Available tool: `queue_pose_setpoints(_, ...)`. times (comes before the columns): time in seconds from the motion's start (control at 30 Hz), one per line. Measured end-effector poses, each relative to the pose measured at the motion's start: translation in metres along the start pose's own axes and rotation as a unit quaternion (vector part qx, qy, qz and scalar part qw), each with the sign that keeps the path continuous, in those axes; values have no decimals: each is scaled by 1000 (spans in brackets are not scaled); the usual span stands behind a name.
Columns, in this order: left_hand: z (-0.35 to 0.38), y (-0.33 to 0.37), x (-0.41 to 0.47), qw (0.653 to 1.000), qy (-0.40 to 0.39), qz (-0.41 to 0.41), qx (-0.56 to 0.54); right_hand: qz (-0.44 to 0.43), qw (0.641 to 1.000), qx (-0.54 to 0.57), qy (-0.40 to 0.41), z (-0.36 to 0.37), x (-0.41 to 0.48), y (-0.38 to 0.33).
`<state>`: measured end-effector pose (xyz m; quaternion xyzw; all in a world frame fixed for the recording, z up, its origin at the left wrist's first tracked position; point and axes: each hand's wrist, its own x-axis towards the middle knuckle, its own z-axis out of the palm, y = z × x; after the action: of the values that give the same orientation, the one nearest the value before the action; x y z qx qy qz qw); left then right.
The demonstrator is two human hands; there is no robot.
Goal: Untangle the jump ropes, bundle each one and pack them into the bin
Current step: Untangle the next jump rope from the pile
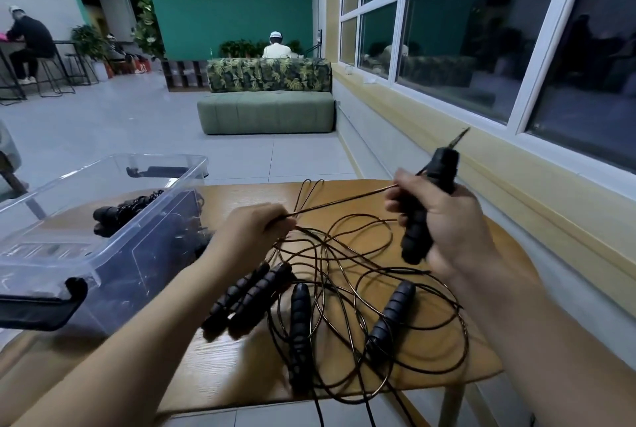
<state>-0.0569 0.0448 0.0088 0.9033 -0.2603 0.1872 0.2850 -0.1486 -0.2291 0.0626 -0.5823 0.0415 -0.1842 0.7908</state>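
Thin dark jump rope cords (347,275) lie tangled on a round wooden table (220,368). My right hand (447,220) grips two black ribbed handles (418,230), one pointing up, one down. My left hand (256,223) pinches a taut stretch of cord (344,201) that runs to my right hand. Several more black handles (251,296) rest on the table among the loops. A clear plastic bin (103,220) with black latches stands at the left, with a bundled rope (127,210) inside.
Two cords hang over the table's near edge (344,413). A green sofa (268,110) stands beyond the table, a window wall runs along the right, and people sit in the background.
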Motion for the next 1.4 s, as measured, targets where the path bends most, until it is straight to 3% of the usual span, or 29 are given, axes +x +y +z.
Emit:
queue_pose_setpoints(0.13,-4,-9,3,1000,15,-19,-18,32,998,58,10,-7,7,1)
queue_pose_setpoints(0.37,2,24,11,998,63,-16,0,105,989,60,-87,13,-3,22)
queue_pose_setpoints(0.57,0,17,13,992,65,-111,-1,108,991,78,-11,3,9,19)
queue_pose_setpoints(0.8,7,40,10,996,41,-15,73,171,977,-60,-112,8,-5,34)
queue_pose_setpoints(0.93,14,66,3,992,23,65,103,154,978,-72,-121,18,-13,42)
queue_pose_setpoints(1.1,20,82,-3,990,30,100,91,107,993,-11,-55,18,-9,44)
queue_pose_setpoints(1.4,14,39,5,999,19,19,-26,31,998,-34,-44,6,-2,31)
